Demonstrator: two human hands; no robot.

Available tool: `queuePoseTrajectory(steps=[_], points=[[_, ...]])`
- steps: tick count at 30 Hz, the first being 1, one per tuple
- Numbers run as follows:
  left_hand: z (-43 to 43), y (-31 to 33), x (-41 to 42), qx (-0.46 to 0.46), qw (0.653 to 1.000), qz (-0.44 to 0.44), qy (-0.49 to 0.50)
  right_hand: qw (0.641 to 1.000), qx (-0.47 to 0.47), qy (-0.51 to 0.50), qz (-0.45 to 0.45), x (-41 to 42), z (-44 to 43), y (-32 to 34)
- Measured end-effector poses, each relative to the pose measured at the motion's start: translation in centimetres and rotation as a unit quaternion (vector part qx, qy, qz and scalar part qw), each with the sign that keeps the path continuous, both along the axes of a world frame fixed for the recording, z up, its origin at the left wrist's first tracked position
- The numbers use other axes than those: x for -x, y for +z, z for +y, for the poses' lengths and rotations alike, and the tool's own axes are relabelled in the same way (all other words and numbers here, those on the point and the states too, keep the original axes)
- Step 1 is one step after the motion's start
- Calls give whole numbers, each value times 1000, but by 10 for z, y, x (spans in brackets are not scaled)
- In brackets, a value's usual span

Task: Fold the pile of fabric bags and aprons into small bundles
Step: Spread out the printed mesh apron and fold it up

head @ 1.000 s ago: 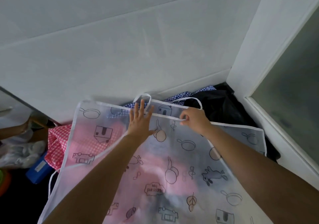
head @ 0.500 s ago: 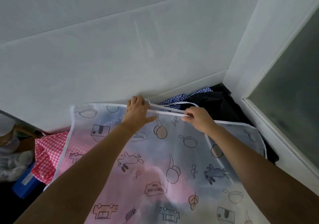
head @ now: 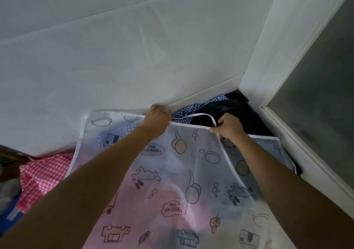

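A sheer white apron (head: 172, 187) printed with pans, houses and animals lies spread over the pile, its bib folded up onto the skirt. My left hand (head: 156, 121) grips the far folded edge at the left corner of the bib. My right hand (head: 229, 127) pinches the white-trimmed edge at the right corner, beside the white neck strap (head: 199, 116) that loops out over the dark cloth. Pink fabric shows through the apron.
Red-and-white checked fabric (head: 44, 174) lies at the left, blue checked fabric (head: 191, 108) and black fabric (head: 235, 108) at the back right corner. A white wall (head: 134, 57) runs close behind, with a white frame and dark pane (head: 316, 95) on the right.
Both hands carried the bib edge away from me toward the wall. My left hand went from flat on the apron to gripping its edge; the neck strap now hangs past the fold.
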State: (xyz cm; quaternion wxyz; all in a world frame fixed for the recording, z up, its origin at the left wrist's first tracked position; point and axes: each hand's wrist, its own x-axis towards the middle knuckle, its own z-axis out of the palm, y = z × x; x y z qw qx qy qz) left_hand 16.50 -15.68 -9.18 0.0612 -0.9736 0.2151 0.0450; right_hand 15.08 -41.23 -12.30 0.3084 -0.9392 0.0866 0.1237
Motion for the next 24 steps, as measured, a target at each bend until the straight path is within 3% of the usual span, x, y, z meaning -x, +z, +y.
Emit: queuePoseTrajectory(steps=[5, 8, 11, 15, 19, 22, 24], points=[[18, -11, 7, 75, 995, -55, -18, 977, 28, 96, 189, 4, -6, 25], [34, -4, 15, 107, 993, -56, -10, 967, 39, 117, 223, 8, -4, 41], [55, 20, 29, 108, 993, -36, 9, 957, 86, 194, 195, 5, 7, 85], [82, 56, 43, 143, 983, -103, 59, 918, 208, 314, 121, -13, 44, 154], [80, 72, 56, 105, 967, -176, 149, 881, 338, 331, 24, -35, 95, 169], [54, 64, 91, 197, 938, -233, 165, 864, 379, 330, -23, -47, 126, 169], [32, 43, 131, 246, 939, -188, 151, 853, 394, 339, -42, -55, 141, 170]])
